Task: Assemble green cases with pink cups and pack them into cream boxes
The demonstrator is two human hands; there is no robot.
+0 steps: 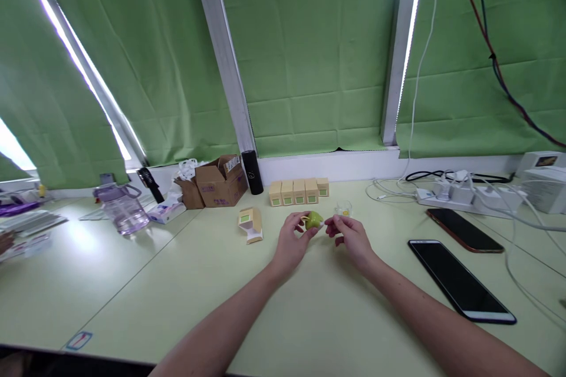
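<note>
My left hand (289, 244) grips a small, round, glossy green object (313, 220) with a pale loop on its left side; its exact kind cannot be made out. Close by on the right, my right hand (355, 241) has thumb and forefinger pinched together beside a tiny whitish bit at the green object's edge. Whether the fingertips hold that bit is unclear. Just behind the right hand stands a small clear container (344, 208) with something yellow in it. An opened small cardboard box (250, 224) lies left of my left hand.
Several small tan boxes (299, 191) stand in a row behind. Further left are a black cylinder (252, 172), a carton (221, 181) and a purple bottle (120, 209). Two phones (460, 280) and a power strip (471, 199) with cables lie right. Another person's hand (6, 241) shows far left.
</note>
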